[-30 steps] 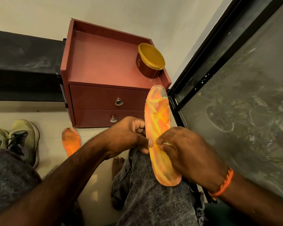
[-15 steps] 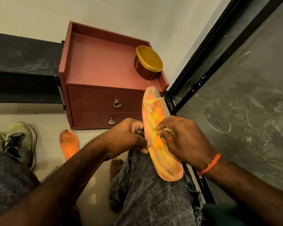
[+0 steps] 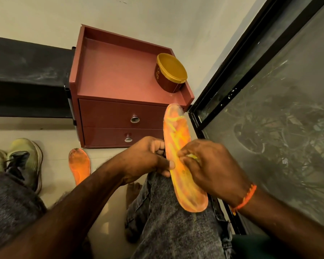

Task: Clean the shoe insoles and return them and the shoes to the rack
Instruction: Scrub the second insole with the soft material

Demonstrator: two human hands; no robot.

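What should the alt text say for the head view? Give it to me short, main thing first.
A seated person's left hand grips an orange insole on the knee while the right hand rubs it with something small and yellowish. A second insole lies on the floor beside green shoes, before a red drawer unit bearing a yellow-lidded tub.

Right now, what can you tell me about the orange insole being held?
The insole is a long, flat, flexible-looking orange piece with yellow streaks. It lies lengthwise over the person's knee, one end pointing toward the drawers. The left hand grips its left edge; the right hand presses a small yellowish thing against its surface.
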